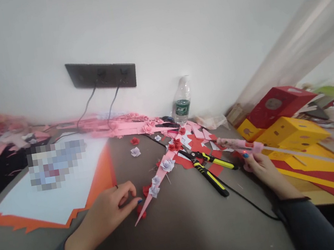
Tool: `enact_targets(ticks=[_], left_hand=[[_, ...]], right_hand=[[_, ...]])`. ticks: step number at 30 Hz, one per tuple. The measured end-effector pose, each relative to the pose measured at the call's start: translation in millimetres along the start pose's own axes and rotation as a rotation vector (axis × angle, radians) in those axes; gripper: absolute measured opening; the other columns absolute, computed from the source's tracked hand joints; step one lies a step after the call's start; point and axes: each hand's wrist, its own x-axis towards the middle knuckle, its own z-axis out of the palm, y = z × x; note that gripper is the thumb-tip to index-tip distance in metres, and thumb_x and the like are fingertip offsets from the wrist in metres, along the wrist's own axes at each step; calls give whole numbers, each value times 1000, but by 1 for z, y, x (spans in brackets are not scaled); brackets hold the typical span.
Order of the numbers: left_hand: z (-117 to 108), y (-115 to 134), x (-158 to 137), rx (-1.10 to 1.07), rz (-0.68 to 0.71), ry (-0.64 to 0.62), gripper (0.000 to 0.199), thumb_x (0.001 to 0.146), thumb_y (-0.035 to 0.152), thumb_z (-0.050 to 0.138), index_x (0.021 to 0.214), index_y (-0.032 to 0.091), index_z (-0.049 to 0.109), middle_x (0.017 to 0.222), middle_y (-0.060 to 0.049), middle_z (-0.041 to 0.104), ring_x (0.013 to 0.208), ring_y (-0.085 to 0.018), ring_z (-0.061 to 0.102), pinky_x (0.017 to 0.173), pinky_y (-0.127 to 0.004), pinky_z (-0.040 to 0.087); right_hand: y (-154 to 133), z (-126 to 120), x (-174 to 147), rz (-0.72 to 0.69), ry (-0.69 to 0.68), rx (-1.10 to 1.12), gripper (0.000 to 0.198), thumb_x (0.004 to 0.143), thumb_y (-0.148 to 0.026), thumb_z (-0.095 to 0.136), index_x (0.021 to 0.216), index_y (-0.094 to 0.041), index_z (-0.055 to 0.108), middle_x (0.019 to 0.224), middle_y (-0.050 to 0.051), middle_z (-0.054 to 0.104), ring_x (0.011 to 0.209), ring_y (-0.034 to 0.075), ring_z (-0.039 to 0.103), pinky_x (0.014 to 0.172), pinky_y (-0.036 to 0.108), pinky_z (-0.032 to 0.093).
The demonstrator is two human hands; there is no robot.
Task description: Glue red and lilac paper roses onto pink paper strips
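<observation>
My right hand (257,165) is wrapped round a pink glue gun (236,144), its nozzle towards the left and a long pale glue stick (304,153) running out of its back. My left hand (119,202) hovers with fingers curved and thumb apart, nothing in it. Just right of its fingertips lies a pointed pink paper strip (162,173) with white paper flowers (167,165) and red paper flowers (175,145) along it. Between my hands rest black and yellow pliers (209,173), near red and white paper scraps (193,142).
At left, white sheets (70,197) lie over orange paper (99,169). A plastic bottle (182,107) stands by the wall, beside more pink strips (123,127). Red (280,100) and yellow boxes (295,134) stand right. A black cord (248,200) crosses the table; two cables hang from a wall socket (102,75).
</observation>
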Motion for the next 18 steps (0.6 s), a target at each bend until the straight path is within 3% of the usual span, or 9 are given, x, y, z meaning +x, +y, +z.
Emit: enact_targets(ticks=[4,7,12,18], left_hand=[[0,0,2,-3,-20,-16,18,90,36,50,78,23,51,55,9,36,49,-12,39,50,-20,29],[0,1,2,-10,-48,-34,19,89,37,51,77,23,51,56,8,37,50,-12,40,51,-21,29],[1,6,-1,-38,-95,-62,22,88,41,50,76,23,52,55,8,36,49,-12,39,51,-22,29],[1,10,-7,-83,-95,-49,18,87,36,54,76,22,55,61,6,46,54,-12,45,53,-22,34]], right_hand=[[6,5,7,92,-153,-66,54,73,-72,63,69,-19,64,46,-2,45,42,13,39,38,28,31],[6,5,15,75,-217,-140,53,75,-72,57,70,-20,62,48,-3,42,44,14,38,40,29,33],[5,5,22,-80,-189,-313,45,77,-66,57,65,-23,53,58,0,49,53,17,46,51,32,42],[2,-2,6,-117,-120,-332,50,79,-66,60,98,-20,65,89,9,72,73,24,64,66,34,51]])
